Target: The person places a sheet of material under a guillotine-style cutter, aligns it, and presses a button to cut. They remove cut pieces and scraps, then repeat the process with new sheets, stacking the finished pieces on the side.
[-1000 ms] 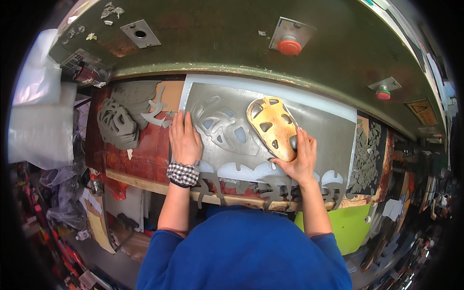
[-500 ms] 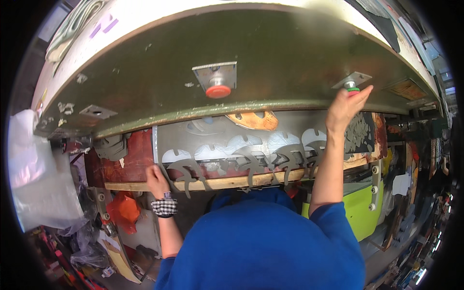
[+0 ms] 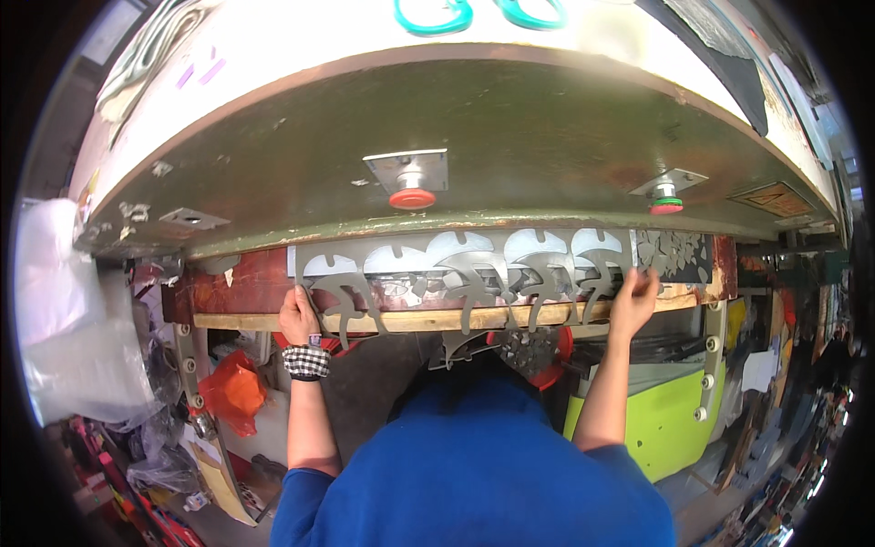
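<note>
A grey sheet with curved cut-outs point(image 3: 538, 314) stretches along the front of the machine bed, its ragged strips hanging over the wooden front edge point(image 3: 410, 321). My left hand point(image 3: 298, 314) grips the sheet's left end with closed fingers. At the other end, my right hand point(image 3: 635, 303) pinches the right edge. Pale plate surface point(image 3: 467, 243) shows through the arched openings. Overhead sits the wide green beam point(image 3: 529, 118), carrying a red push button point(image 3: 412, 196) in the middle and a green-and-red button point(image 3: 666, 204) on the right.
Small grey scraps point(image 3: 673, 255) lie on the bed's right end. Teal scissor handles point(image 3: 436, 16) rest on the white top. Below the bed are a red-rimmed bin point(image 3: 554, 360) of scraps, a lime-green panel point(image 3: 654, 419) and an orange bag point(image 3: 235, 392). Clear plastic point(image 3: 82, 337) hangs at left.
My right hand has come down from the green button to the sheet's right edge. My left hand stays on the left end. The tan cut-out piece near the beam is out of sight now.
</note>
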Demonstrator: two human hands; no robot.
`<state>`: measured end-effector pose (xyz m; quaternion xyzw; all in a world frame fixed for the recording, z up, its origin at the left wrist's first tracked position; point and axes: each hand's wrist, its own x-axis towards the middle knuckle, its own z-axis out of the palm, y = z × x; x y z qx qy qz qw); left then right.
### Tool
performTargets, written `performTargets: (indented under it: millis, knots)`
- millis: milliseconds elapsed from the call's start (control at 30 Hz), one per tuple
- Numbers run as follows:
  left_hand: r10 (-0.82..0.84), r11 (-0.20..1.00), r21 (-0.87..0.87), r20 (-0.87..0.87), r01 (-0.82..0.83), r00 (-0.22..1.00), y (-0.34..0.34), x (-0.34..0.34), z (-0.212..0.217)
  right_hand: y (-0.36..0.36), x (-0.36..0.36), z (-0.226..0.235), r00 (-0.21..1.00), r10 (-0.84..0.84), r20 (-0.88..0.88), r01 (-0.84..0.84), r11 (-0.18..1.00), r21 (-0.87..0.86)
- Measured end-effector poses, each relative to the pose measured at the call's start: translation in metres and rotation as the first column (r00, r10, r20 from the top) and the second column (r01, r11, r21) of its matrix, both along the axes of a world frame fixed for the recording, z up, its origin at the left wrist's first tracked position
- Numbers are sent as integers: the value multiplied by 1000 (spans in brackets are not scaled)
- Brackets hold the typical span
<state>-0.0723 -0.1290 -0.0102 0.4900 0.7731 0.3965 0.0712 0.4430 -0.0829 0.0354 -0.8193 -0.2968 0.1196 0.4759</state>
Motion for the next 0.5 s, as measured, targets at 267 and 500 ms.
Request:
performTargets:
  millis: [267, 500]
  knots:
    - [-50, 999, 15, 120, 48, 992, 10, 2, 5, -19, 28, -46, 911, 274, 310, -260, 962, -86]
    - [107, 991, -106, 256, -83, 961, 4, 34, 26, 4, -7, -7, 909, 54, 414, -100, 991, 90]
